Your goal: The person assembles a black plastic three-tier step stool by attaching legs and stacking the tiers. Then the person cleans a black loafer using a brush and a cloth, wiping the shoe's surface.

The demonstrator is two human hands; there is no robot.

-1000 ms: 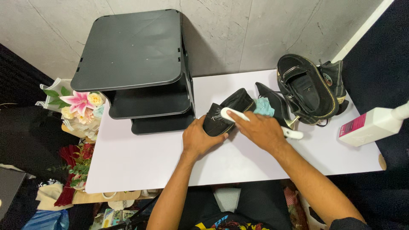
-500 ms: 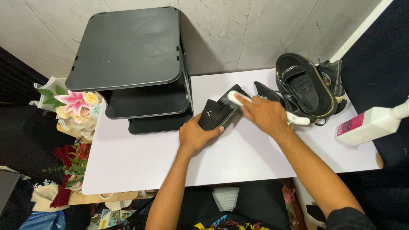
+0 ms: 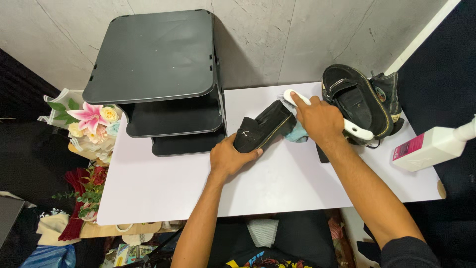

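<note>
L hand [image 3: 229, 160] clamps toe of black shoe [image 3: 263, 130] on table [image 3: 163, 183], fingers wrapped, pinning it vs brush strokes. R hand [image 3: 320, 121] fist-closed round white brush [image 3: 327, 115], bristles at heel end. Blue cloth [image 3: 299, 134] just beside shoe, other shoes [image 3: 362, 101] behind, w/ spray bottle [image 3: 431, 146] far right.

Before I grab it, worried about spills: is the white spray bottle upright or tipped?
Tipped: the white spray bottle lies on its side at the table's right edge.

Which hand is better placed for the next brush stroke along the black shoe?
Right. The right hand already grips the white brush, bristles at the heel end of the black shoe. The left hand is clamped on the toe, steadying it.
</note>
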